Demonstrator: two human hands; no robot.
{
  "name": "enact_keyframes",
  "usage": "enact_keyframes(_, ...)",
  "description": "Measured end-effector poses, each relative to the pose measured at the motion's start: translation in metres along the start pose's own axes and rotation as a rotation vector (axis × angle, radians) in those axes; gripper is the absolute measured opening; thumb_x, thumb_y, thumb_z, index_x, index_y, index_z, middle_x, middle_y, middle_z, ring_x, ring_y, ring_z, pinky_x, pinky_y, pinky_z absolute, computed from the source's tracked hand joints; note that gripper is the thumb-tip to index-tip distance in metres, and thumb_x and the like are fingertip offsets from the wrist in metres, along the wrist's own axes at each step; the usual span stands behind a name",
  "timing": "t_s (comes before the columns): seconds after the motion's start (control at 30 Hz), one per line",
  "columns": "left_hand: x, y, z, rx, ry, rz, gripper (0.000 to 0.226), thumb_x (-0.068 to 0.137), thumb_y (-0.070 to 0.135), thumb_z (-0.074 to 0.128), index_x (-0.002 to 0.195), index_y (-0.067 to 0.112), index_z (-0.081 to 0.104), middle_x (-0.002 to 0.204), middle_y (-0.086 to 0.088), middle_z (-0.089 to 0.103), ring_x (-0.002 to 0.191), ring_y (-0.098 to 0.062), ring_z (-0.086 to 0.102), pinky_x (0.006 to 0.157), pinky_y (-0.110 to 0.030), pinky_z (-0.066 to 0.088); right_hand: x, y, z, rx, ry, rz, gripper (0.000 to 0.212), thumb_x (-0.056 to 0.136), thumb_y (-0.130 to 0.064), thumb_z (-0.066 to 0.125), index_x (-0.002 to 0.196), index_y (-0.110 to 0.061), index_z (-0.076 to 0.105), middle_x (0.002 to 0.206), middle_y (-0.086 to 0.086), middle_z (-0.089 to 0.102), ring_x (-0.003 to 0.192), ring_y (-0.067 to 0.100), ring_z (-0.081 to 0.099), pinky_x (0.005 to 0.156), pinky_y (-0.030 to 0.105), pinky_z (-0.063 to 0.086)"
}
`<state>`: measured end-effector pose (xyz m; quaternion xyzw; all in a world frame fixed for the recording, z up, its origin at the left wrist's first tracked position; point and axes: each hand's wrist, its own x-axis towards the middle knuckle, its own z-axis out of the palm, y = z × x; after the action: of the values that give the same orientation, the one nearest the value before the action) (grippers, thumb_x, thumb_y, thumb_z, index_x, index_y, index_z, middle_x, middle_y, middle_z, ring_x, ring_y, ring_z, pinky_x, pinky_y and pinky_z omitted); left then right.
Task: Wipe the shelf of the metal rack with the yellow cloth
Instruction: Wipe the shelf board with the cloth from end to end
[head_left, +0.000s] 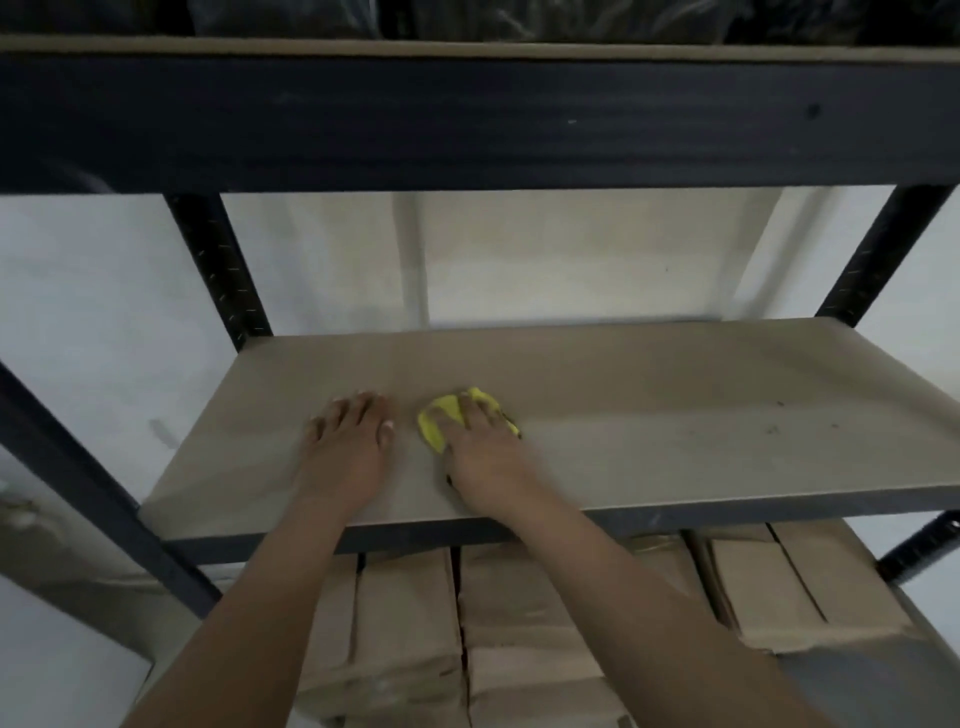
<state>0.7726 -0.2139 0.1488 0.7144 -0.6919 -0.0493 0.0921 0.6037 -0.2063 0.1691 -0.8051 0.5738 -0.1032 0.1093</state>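
Observation:
The brown board shelf (649, 415) of a dark metal rack fills the middle of the view. A crumpled yellow cloth (441, 418) lies on the shelf near its front, left of centre. My right hand (485, 452) presses down on the cloth, fingers spread over it, and covers most of it. My left hand (350, 447) rests flat on the bare shelf just left of the cloth, fingers apart, holding nothing. A few small dark specks (774, 428) dot the shelf's right part.
Dark uprights (218, 270) (878, 254) stand at the shelf's back corners, and a wide dark beam (467, 119) of the upper shelf hangs overhead. Brown cardboard boxes (519, 623) fill the shelf below. A pale wall lies behind the rack.

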Motion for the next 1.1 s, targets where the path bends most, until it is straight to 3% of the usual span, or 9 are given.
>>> enact_keyframes(0.17, -0.002, -0.002, -0.001, 0.006, 0.006, -0.018, 0.047, 0.101, 0.033, 0.02, 0.146, 0.023, 0.026, 0.157, 0.006, 0.017, 0.144, -0.018, 0.013, 0.116, -0.038, 0.012, 0.05, 0.079, -0.017, -0.08, 0.01, 0.044, 0.059, 0.09, -0.017, 0.039, 0.145, -0.029, 0.02, 0.155, 0.018, 0.01, 0.143, 0.037, 0.012, 0.113, 0.054, 0.022)
enact_keyframes(0.33, -0.003, 0.002, -0.003, 0.031, 0.002, -0.019, 0.047, 0.101, 0.033, 0.019, 0.146, 0.023, 0.027, 0.156, 0.006, 0.019, 0.143, -0.017, 0.014, 0.115, -0.038, 0.013, -0.017, 0.167, -0.052, -0.069, 0.089, 0.189, 0.063, 0.089, -0.018, 0.046, 0.145, -0.024, 0.018, 0.154, 0.019, 0.015, 0.142, 0.036, 0.017, 0.114, 0.044, 0.026)
enact_keyframes(0.5, -0.004, 0.002, -0.002, 0.049, 0.008, -0.024, 0.047, 0.101, 0.03, 0.02, 0.147, 0.02, 0.027, 0.156, 0.003, 0.021, 0.143, -0.02, 0.016, 0.114, -0.04, 0.015, -0.084, 0.126, -0.04, -0.05, 0.127, 0.184, 0.057, 0.094, -0.017, 0.038, 0.146, -0.025, 0.017, 0.157, 0.014, 0.01, 0.142, 0.03, 0.02, 0.113, 0.039, 0.023)
enact_keyframes(0.6, -0.003, 0.001, -0.003, 0.029, -0.006, -0.029, 0.047, 0.102, 0.029, 0.02, 0.147, 0.02, 0.026, 0.156, 0.002, 0.02, 0.143, -0.021, 0.016, 0.115, -0.04, 0.014, -0.072, 0.082, -0.026, -0.037, 0.104, 0.067, 0.054, 0.095, -0.013, 0.032, 0.146, -0.023, 0.019, 0.157, 0.014, 0.009, 0.143, 0.031, 0.015, 0.116, 0.039, 0.016)
enact_keyframes(0.73, -0.002, 0.001, -0.004, 0.005, -0.003, -0.021, 0.045, 0.102, 0.028, 0.022, 0.146, 0.021, 0.028, 0.155, 0.002, 0.022, 0.143, -0.021, 0.017, 0.114, -0.039, 0.015, -0.064, 0.03, -0.01, 0.074, -0.046, -0.219, 0.052, 0.094, -0.016, 0.038, 0.144, -0.026, 0.026, 0.157, 0.01, 0.011, 0.142, 0.031, 0.016, 0.116, 0.038, 0.015)
enact_keyframes(0.83, -0.006, 0.004, -0.005, -0.015, 0.026, -0.038, 0.044, 0.101, 0.026, 0.025, 0.144, 0.018, 0.033, 0.154, -0.001, 0.028, 0.142, -0.022, 0.021, 0.113, -0.041, 0.016, -0.082, 0.049, -0.019, 0.127, -0.078, -0.387, 0.048, 0.093, -0.014, 0.043, 0.139, -0.029, 0.039, 0.155, 0.005, 0.023, 0.14, 0.026, 0.026, 0.112, 0.033, 0.022)
enact_keyframes(0.9, -0.009, 0.02, -0.006, -0.009, 0.083, -0.022, 0.041, 0.1, 0.02, 0.03, 0.14, 0.013, 0.041, 0.149, -0.006, 0.036, 0.14, -0.027, 0.025, 0.113, -0.041, 0.018, -0.097, 0.083, -0.035, 0.13, -0.038, -0.399, 0.047, 0.091, -0.012, 0.047, 0.135, -0.03, 0.044, 0.153, 0.001, 0.029, 0.139, 0.021, 0.031, 0.111, 0.029, 0.025)
enact_keyframes(1.0, -0.01, 0.076, -0.005, -0.123, 0.172, 0.107, 0.036, 0.096, 0.01, 0.04, 0.129, 0.006, 0.053, 0.137, -0.014, 0.05, 0.128, -0.031, 0.041, 0.105, -0.034, 0.027, -0.102, 0.134, -0.051, 0.153, 0.015, -0.27, 0.046, 0.092, -0.011, 0.047, 0.133, -0.032, 0.046, 0.152, 0.002, 0.031, 0.138, 0.019, 0.032, 0.109, 0.02, 0.023)
enact_keyframes(1.1, -0.006, 0.144, 0.008, -0.259, 0.103, 0.28, 0.038, 0.094, 0.007, 0.043, 0.13, 0.005, 0.052, 0.139, -0.014, 0.048, 0.13, -0.027, 0.041, 0.108, -0.029, 0.026, -0.073, 0.161, -0.058, 0.145, -0.006, -0.142, 0.045, 0.093, -0.015, 0.044, 0.135, -0.03, 0.044, 0.153, 0.006, 0.028, 0.138, 0.024, 0.033, 0.108, 0.027, 0.029)
